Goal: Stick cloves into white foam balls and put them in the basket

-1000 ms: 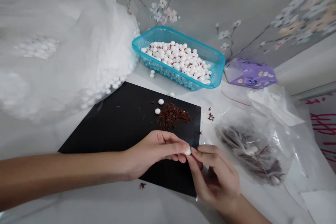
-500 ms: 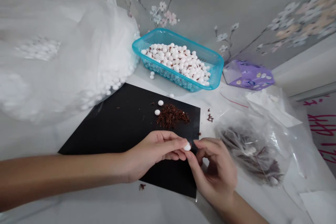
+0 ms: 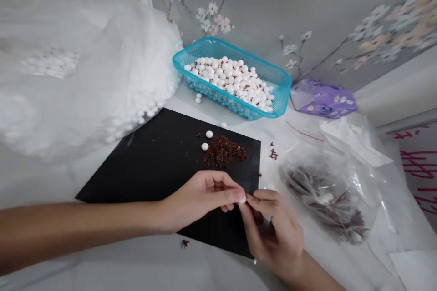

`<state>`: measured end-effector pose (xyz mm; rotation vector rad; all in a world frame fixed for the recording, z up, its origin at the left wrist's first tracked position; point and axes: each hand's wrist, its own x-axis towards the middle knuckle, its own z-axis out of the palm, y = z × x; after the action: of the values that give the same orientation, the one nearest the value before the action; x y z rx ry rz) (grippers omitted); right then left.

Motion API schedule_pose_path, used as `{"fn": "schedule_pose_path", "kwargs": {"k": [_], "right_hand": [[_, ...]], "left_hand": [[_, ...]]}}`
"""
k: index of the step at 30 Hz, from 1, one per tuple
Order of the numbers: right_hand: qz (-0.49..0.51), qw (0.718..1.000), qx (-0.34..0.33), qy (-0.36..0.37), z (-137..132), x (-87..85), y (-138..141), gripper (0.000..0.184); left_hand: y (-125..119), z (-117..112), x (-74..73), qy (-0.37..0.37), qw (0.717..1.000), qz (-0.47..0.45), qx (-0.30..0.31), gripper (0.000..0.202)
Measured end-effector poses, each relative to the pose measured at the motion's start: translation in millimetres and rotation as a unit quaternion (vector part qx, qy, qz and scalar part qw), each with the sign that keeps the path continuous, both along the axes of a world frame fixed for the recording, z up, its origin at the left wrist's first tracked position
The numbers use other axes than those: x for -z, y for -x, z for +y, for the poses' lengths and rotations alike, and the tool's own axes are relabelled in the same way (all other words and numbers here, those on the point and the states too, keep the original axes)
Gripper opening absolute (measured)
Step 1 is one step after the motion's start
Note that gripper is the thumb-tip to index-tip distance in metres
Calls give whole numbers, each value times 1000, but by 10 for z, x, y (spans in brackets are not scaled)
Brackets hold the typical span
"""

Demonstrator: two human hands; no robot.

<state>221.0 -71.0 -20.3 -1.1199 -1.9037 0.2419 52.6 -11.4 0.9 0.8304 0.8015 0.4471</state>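
A small white egg-shaped ball [image 3: 242, 199] is pinched between the thumb and fingers of my left hand [image 3: 201, 200], low over the right part of a black mat [image 3: 146, 168]. Close against the ball's right side, my right hand [image 3: 278, 232] has its thumb and forefinger nearly together; whatever they grip is too small or hidden to make out. Just beyond the hands, a pile of small reddish-brown star-shaped pieces [image 3: 223, 151] lies on the mat. Beside the pile rest two loose white balls [image 3: 205, 146].
Behind the mat stands a turquoise basket [image 3: 288, 93] of white balls with brown bits among them. A big translucent bag [image 3: 102, 54] of white balls bulges at left. On the right lie a clear plastic bag [image 3: 327, 204] with brown pieces and a purple packet [image 3: 324, 98].
My right hand has shifted slightly down and left, and its forefinger has closed in on the ball. The ball sits a little lower, more covered by my fingers.
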Motion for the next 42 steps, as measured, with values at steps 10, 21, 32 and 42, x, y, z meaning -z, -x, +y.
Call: {"fn": "schedule_pose_path", "kwargs": {"k": [10,21,32,42], "right_hand": [[-50,996,62,45,73,-16,-5,18],[-272,952,51,134,170,-10,117,46],[-146,986,46,61,160,32,61,26],[-19,997,64,37,133,-5,-19,29]], "left_hand": [[217,443,-99,-483,861,155,-36,26],[364,888,-15,-637,698,324,36,23],[171,1159,51,-700,623,327,125,29],[143,973,-87,-637,722,267,41,24]]}}
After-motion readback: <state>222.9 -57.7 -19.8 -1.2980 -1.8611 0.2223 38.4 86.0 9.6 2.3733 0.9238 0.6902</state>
